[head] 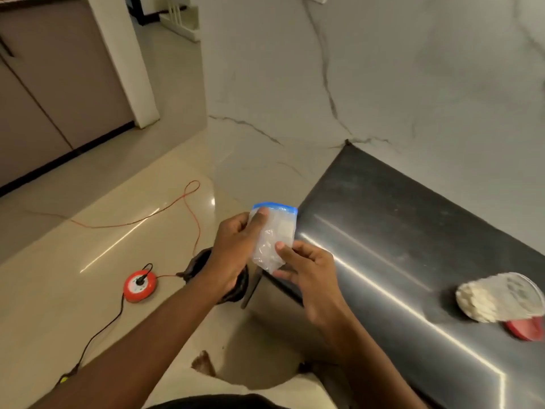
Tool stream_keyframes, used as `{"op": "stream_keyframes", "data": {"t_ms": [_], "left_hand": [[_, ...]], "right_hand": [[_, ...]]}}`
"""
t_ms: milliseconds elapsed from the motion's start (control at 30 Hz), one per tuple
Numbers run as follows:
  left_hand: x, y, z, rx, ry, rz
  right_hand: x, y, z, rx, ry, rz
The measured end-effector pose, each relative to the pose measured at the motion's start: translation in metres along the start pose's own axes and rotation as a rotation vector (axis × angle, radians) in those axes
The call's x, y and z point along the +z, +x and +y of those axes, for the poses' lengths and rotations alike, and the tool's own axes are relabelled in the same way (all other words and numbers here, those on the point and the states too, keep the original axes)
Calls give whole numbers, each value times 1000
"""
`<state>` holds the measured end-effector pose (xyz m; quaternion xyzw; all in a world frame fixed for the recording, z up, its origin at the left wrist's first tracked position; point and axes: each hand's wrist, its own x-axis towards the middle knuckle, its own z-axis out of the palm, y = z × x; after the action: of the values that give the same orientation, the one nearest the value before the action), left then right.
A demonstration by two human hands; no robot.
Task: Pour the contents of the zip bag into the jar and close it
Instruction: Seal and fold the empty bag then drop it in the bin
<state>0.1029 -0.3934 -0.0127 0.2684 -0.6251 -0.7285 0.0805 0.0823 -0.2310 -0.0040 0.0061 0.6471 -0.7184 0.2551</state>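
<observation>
A clear zip bag (274, 234) with a blue seal strip is held upright in the air between two bare hands, beside the near-left corner of a dark metal desk (398, 231). The bag's upper left edge is pinched by the left hand (236, 246), its grip pressed shut with the thumb laid across the plastic. The bag's lower right corner is pinched by the right hand (306, 273), thumb on the front and fingers behind. The bag looks see-through and nearly flat. Well to the right of both hands, a jar (498, 296) filled with a white, flaky food is seen on the desk, blurred, with a red lid (525, 329) touching its near side.
</observation>
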Motion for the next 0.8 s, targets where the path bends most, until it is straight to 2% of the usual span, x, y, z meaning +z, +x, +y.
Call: {"op": "stream_keyframes", "data": {"t_ms": [133, 300, 400, 633, 800], "left_hand": [[-81, 39, -18, 89, 270, 168], [-145, 85, -56, 35, 410, 291], [-177, 104, -96, -28, 468, 333], [-233, 134, -208, -209, 517, 285], [-255, 168, -304, -304, 503, 246]], "right_hand": [[82, 27, 30, 69, -82, 88], [159, 81, 91, 294, -70, 205], [185, 114, 142, 400, -169, 224], [171, 212, 269, 595, -443, 365], [153, 272, 382, 721, -486, 416]]}}
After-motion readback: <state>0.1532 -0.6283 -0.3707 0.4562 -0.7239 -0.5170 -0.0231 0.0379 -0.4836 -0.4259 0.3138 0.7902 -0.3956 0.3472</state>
